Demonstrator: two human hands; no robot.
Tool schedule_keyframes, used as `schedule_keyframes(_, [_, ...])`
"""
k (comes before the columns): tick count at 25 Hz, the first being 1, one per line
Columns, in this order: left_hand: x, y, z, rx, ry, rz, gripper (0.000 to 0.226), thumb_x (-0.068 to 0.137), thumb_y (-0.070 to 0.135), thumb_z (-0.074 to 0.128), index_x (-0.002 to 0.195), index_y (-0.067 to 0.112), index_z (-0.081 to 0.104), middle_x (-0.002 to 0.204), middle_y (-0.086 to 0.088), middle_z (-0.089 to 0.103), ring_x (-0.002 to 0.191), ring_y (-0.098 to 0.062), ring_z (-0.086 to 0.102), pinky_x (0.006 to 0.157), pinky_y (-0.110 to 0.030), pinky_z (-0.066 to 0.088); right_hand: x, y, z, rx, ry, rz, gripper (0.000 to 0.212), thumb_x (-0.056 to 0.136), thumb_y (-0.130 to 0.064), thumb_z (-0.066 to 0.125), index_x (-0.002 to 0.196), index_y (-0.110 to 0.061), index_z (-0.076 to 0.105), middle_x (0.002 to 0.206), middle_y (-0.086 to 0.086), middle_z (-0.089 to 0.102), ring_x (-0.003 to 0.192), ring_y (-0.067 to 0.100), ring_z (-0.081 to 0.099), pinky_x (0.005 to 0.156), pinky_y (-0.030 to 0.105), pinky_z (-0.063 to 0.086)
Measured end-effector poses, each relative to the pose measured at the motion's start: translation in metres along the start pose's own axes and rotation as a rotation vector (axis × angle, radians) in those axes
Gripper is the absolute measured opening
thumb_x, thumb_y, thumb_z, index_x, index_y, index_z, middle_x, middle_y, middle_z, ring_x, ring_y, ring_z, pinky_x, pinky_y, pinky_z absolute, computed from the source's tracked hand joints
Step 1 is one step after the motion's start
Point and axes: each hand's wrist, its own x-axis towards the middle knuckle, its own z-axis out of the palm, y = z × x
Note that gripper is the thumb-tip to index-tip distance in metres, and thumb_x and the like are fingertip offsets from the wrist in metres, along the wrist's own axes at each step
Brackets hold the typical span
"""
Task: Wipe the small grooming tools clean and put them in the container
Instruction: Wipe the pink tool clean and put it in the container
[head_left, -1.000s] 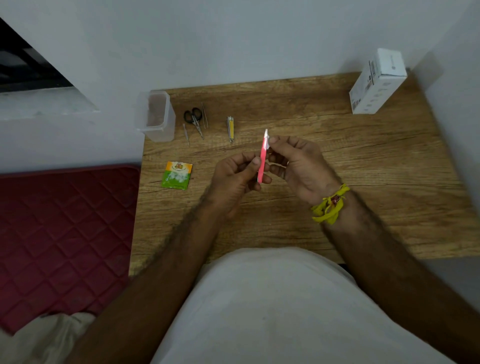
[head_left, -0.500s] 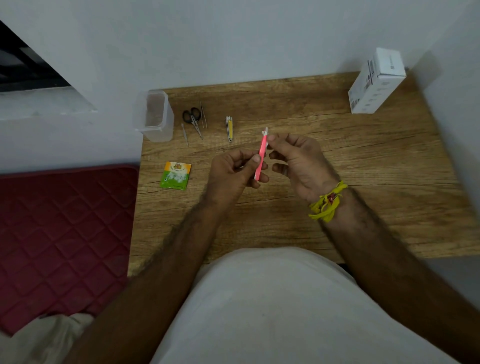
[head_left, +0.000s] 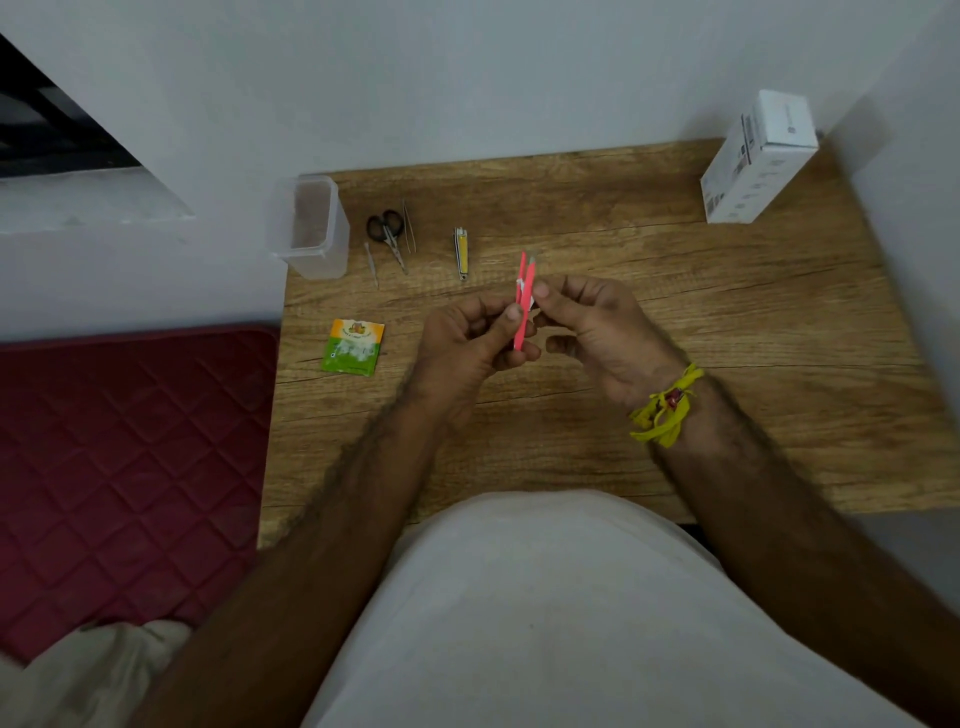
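Observation:
Pink tweezers (head_left: 524, 280) stand upright above the middle of the wooden table (head_left: 727, 332), their two arms spread at the top. My left hand (head_left: 467, 343) grips their lower end. My right hand (head_left: 597, 332) pinches a small white wipe (head_left: 520, 285) against the tweezers, partway up. On the table behind them lie a yellow nail clipper (head_left: 461, 253), black-handled scissors (head_left: 389, 234) and two thin metal tools (head_left: 372, 265). A clear plastic container (head_left: 307, 226) stands open at the table's back left corner.
A green and orange sachet (head_left: 353, 347) lies left of my hands. A white box (head_left: 756, 156) stands at the back right by the wall. A dark red quilted mattress (head_left: 124, 457) lies left of the table. Walls close in behind and to the right.
My right hand has slid down from the tweezers' tip to partway along them, taking the wipe with it. The tweezers' arms now show spread apart at the top.

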Motion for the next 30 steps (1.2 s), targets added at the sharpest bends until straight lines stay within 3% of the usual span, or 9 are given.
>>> schedule_keyframes(7, [-0.001,-0.002,0.0,-0.085,0.009,-0.064,0.011,0.097,0.005,0.059,0.103,0.002,0.068,0.072,-0.001,0.073,0.06,-0.011,0.069,0.056,-0.014,0.053,-0.003,0.001,0.003,-0.02,-0.017,0.0,0.018,0.099,-0.026,0.063,0.102,-0.012,0.074,0.096,0.01,0.071,0.088,0.02,0.063,0.077,0.037,0.048])
schedule_keyframes(10, [0.002,0.001,0.001,-0.125,0.021,-0.055,0.021,0.096,0.006,0.061,0.116,0.001,0.065,0.08,-0.007,0.073,0.066,-0.014,0.07,0.06,-0.016,0.056,0.0,-0.004,0.005,0.003,0.01,-0.008,0.021,0.1,-0.023,0.063,0.104,-0.005,0.073,0.097,0.013,0.071,0.088,0.019,0.065,0.08,0.042,0.05])
schedule_keyframes(12, [0.002,0.003,0.0,-0.12,-0.017,-0.025,0.033,0.094,0.006,0.065,0.126,0.012,0.063,0.093,-0.02,0.07,0.072,-0.021,0.07,0.064,-0.021,0.058,0.0,-0.001,0.005,-0.031,0.027,-0.031,0.02,0.1,-0.024,0.063,0.101,-0.007,0.073,0.096,0.013,0.072,0.091,0.021,0.066,0.084,0.049,0.051])
schedule_keyframes(14, [0.002,0.006,-0.003,-0.047,-0.056,-0.009,0.039,0.093,0.008,0.066,0.129,0.023,0.061,0.096,-0.02,0.069,0.074,-0.023,0.072,0.06,-0.022,0.058,-0.001,-0.002,0.004,-0.049,0.016,-0.021,0.017,0.1,-0.022,0.063,0.097,-0.009,0.073,0.096,0.014,0.073,0.092,0.023,0.068,0.088,0.052,0.052])
schedule_keyframes(19, [0.005,0.014,-0.012,0.043,-0.08,-0.036,0.021,0.095,0.015,0.065,0.116,0.02,0.063,0.092,-0.009,0.074,0.073,-0.021,0.073,0.044,-0.021,0.048,0.0,-0.018,0.0,-0.103,-0.094,0.001,0.017,0.1,-0.011,0.061,0.099,0.005,0.067,0.082,0.012,0.066,0.067,0.014,0.064,0.059,0.021,0.054])
schedule_keyframes(21, [0.007,0.013,-0.012,0.012,-0.082,-0.048,0.015,0.095,0.014,0.064,0.11,0.019,0.063,0.096,-0.006,0.074,0.076,-0.022,0.073,0.046,-0.021,0.049,0.001,-0.018,-0.002,-0.027,-0.061,0.049,0.023,0.101,-0.008,0.058,0.11,0.013,0.064,0.085,0.014,0.065,0.067,0.013,0.065,0.059,0.019,0.055])
schedule_keyframes(24, [0.009,0.009,-0.014,-0.022,-0.004,-0.047,0.009,0.097,0.014,0.063,0.106,0.015,0.064,0.096,-0.001,0.074,0.077,-0.019,0.073,0.048,-0.022,0.052,-0.002,-0.011,-0.003,0.111,0.013,0.119,0.016,0.102,-0.008,0.056,0.104,0.003,0.068,0.086,0.012,0.069,0.069,0.011,0.07,0.063,0.02,0.059])
schedule_keyframes(27, [0.013,0.001,-0.017,-0.004,0.066,-0.013,0.009,0.096,0.013,0.064,0.103,0.008,0.065,0.094,-0.007,0.07,0.081,-0.014,0.07,0.053,-0.023,0.053,-0.008,-0.002,0.0,0.013,0.054,0.074,0.015,0.101,-0.008,0.058,0.09,-0.006,0.067,0.079,0.008,0.07,0.066,0.009,0.069,0.06,0.02,0.058])
schedule_keyframes(30, [0.016,-0.003,-0.015,-0.038,0.119,0.006,0.011,0.094,0.008,0.065,0.103,0.002,0.066,0.085,-0.004,0.07,0.074,-0.009,0.066,0.06,-0.021,0.053,-0.01,0.0,0.009,-0.16,0.049,-0.059,0.014,0.099,-0.006,0.061,0.088,-0.01,0.068,0.075,0.006,0.069,0.064,0.009,0.067,0.059,0.021,0.057])
